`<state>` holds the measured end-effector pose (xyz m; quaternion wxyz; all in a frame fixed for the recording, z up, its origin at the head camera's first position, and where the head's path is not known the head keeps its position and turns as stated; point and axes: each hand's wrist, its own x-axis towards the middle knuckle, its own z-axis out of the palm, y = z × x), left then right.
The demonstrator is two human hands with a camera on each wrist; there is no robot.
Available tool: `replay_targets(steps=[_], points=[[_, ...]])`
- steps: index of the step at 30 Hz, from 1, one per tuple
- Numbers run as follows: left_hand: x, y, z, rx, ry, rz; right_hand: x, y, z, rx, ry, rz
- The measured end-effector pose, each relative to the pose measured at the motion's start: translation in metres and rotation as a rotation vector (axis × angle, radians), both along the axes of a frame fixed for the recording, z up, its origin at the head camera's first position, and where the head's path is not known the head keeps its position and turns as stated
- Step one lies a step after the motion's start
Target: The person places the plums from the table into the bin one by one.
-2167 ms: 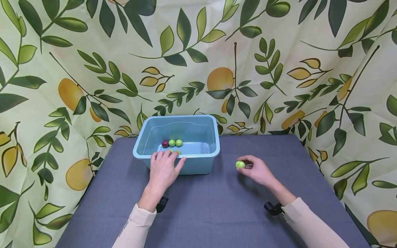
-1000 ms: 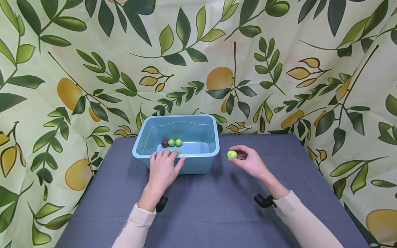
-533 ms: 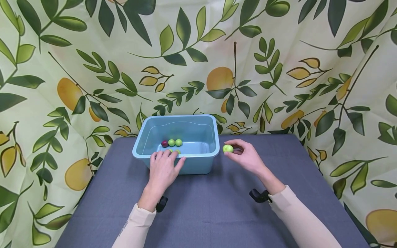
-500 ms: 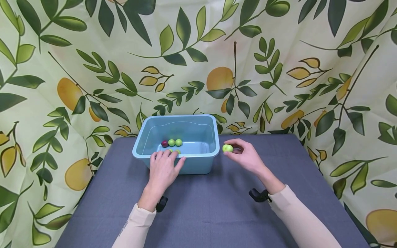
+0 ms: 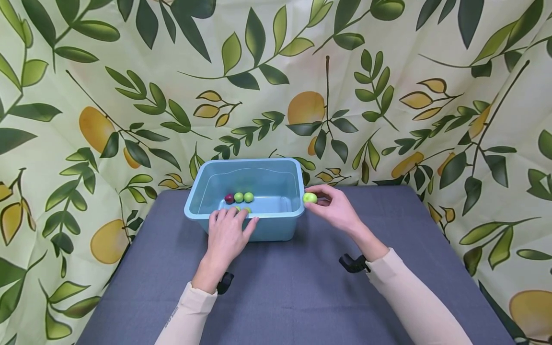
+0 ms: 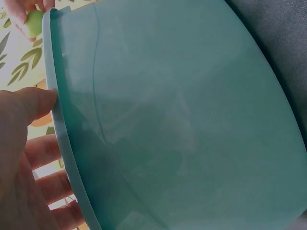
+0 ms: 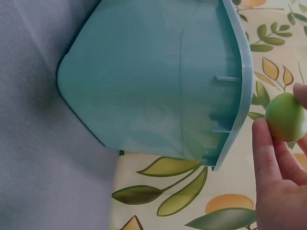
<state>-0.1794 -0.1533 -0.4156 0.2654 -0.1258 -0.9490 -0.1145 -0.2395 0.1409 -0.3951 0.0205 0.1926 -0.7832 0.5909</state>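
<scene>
In the head view my left hand [image 5: 226, 237] grips the near rim of a light blue plastic tub [image 5: 276, 216]. The left wrist view shows its thumb on the outer side of the rim and its fingers [image 6: 53, 186] hooked over inside. Between thumb and fingertips, my right hand [image 5: 336, 208] pinches a small green plum [image 5: 309, 198], right at the tub's right rim and about level with it. Inside the tub lie a dark red plum [image 5: 229, 198] and two green plums [image 5: 248, 197] in a row; more green shows just behind my left fingers, partly hidden.
The tub stands at the back of a table under a dark grey-blue cloth [image 5: 280, 292]. Right behind it hangs a leaf-and-fruit patterned curtain [image 5: 267, 105], which continues along both sides. A black strap mount [image 5: 353, 263] sits at my right wrist.
My right hand has carried the green plum leftward and up, from over the table on the right to the tub's right rim. My left hand has stayed on the near rim.
</scene>
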Motion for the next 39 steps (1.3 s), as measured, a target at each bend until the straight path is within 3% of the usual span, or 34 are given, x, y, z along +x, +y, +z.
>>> replay_targets(steps=[21, 39], points=[[0.000, 0.000, 0.000, -0.008, 0.011, -0.001, -0.015, -0.020, 0.012, 0.004, 0.023, 0.014], [0.000, 0.000, -0.001, -0.003, 0.015, -0.003, -0.025, -0.039, 0.010, 0.042, 0.030, 0.026]])
